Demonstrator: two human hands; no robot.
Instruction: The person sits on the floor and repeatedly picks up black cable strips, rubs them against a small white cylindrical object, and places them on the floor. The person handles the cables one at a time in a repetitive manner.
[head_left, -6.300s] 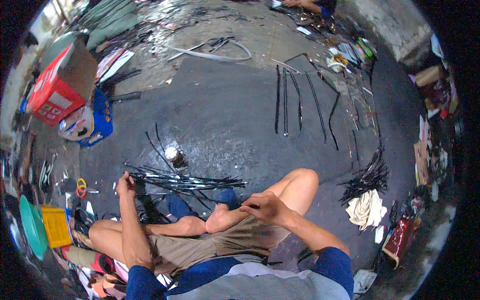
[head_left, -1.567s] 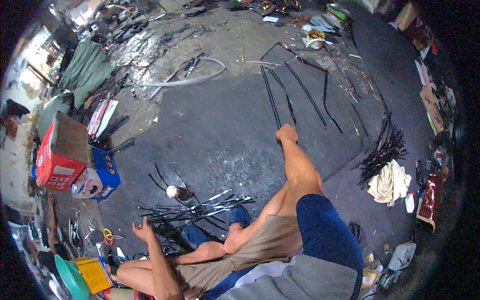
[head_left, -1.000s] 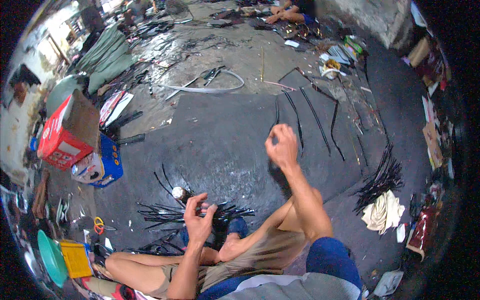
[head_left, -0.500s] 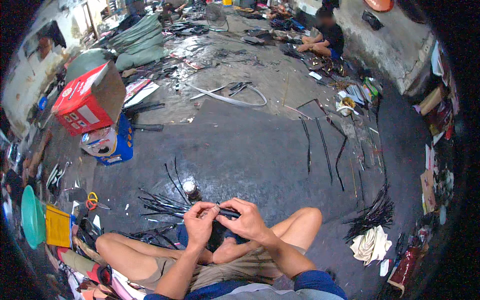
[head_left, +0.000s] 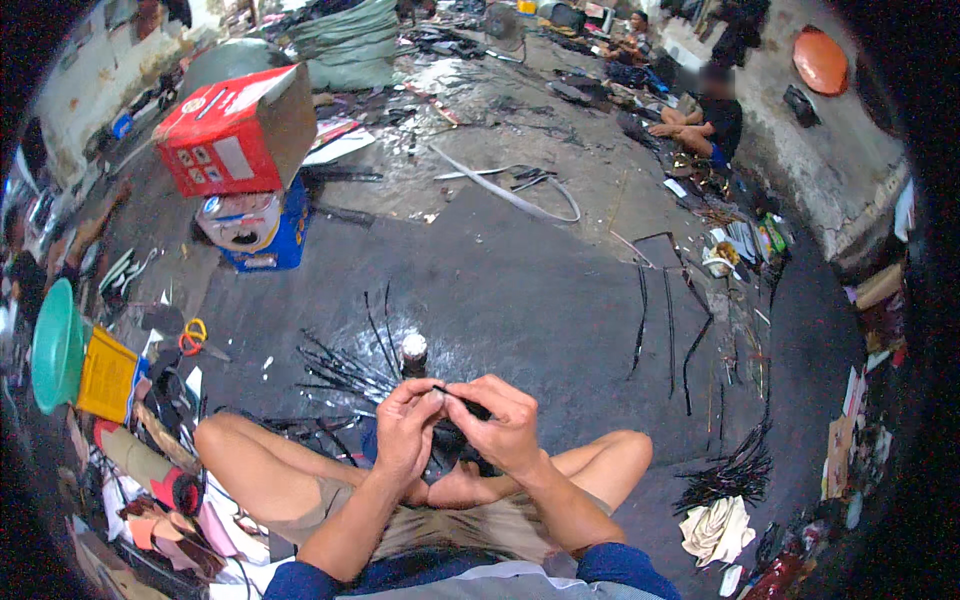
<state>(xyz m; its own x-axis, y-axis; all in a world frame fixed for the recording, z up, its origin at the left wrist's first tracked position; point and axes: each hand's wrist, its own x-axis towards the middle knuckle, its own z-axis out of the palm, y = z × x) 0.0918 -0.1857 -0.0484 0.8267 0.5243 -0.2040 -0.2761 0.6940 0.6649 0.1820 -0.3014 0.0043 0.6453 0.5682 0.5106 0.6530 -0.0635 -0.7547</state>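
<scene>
My left hand point(head_left: 406, 428) and my right hand point(head_left: 500, 425) meet above my crossed legs, thumbs and fingertips pinched together. Between them is a thin black strip point(head_left: 478, 410), mostly hidden by my fingers; a dark end shows beneath the right fingers. Just beyond my left hand a fan of glossy black strips point(head_left: 345, 372) is spread on the dark floor sheet. A small container with a whitish top point(head_left: 413, 347) stands right behind my fingertips.
Orange-handled scissors point(head_left: 193, 337), a green basin point(head_left: 58, 345) and a yellow container point(head_left: 105, 375) lie left. A red carton point(head_left: 225, 140) sits on a blue box point(head_left: 290, 225). Right are a black strip bundle point(head_left: 730, 468) and cream cloth point(head_left: 717, 530). A person point(head_left: 712, 120) sits far right.
The view has shifted, so the room's contents appear displaced. My fingertips have come closer together on the black strip. Both hands keep their pinch.
</scene>
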